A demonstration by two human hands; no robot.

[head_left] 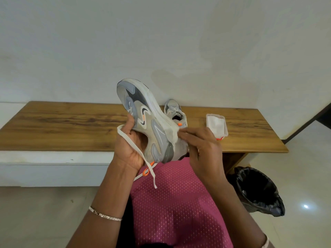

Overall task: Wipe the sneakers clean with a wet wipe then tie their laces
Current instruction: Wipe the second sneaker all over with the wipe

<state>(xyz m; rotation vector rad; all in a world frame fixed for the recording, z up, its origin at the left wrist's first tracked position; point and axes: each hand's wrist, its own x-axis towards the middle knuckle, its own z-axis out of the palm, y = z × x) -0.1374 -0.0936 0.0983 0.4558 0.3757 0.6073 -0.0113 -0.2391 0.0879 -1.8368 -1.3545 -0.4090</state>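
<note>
A grey, white and beige sneaker (143,111) with orange accents is held up on its side above the wooden table, toe pointing up and away. My left hand (129,145) grips it from below at the opening, with a loose white lace (138,151) trailing over the wrist. My right hand (200,147) pinches a white wet wipe (174,136) against the sole near the heel. The second sneaker (174,110) stands on the table behind, partly hidden.
A clear plastic tub of white wipes (216,125) sits on the wooden table (62,122) to the right of the shoes. A bin lined with a black bag (258,190) stands on the floor at the lower right. A white wall rises behind.
</note>
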